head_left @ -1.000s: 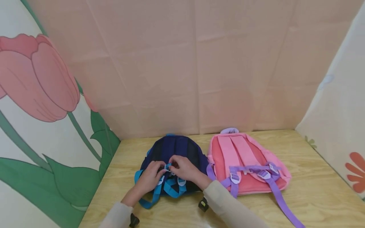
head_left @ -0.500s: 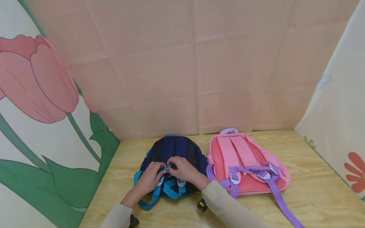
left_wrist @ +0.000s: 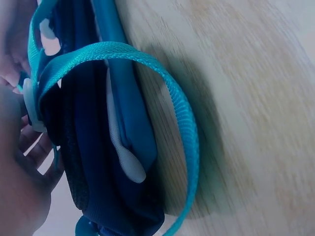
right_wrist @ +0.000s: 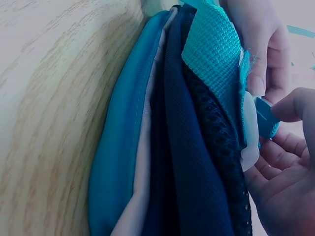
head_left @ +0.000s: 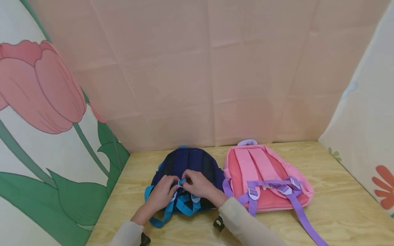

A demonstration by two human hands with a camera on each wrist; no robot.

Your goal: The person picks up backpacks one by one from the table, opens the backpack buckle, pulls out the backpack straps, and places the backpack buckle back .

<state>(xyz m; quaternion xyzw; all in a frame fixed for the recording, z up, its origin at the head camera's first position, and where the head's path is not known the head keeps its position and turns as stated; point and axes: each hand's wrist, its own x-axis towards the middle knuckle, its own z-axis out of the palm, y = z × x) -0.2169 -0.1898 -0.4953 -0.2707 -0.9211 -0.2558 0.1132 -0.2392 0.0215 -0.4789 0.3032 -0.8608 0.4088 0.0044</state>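
Note:
A navy backpack (head_left: 192, 159) with a dark mesh back panel lies on the wooden table, its shoulder straps facing up. Over its middle, my left hand (head_left: 163, 193) and right hand (head_left: 200, 186) meet at a short blue strap (head_left: 182, 181) with a small pale fitting on it. The left fingers pinch its left end; the right thumb and fingers pinch the other. In the right wrist view, turquoise webbing (right_wrist: 267, 118) sits between the right thumb and fingers, close to a white plastic buckle (right_wrist: 250, 132). Blue webbing (left_wrist: 184, 123) loops beside the bag in the left wrist view.
A pink backpack (head_left: 244, 164) with purple straps lies close on the right, one long purple strap (head_left: 304, 215) trailing toward the front edge. The wooden table (head_left: 117, 198) ends against a pinkish cloth backdrop (head_left: 172, 68). Printed flower panels stand at both sides.
Both hands stay at the blue strap with only slight finger movement. The small pale fitting shows a little more clearly between the fingertips. Both backpacks lie as before.

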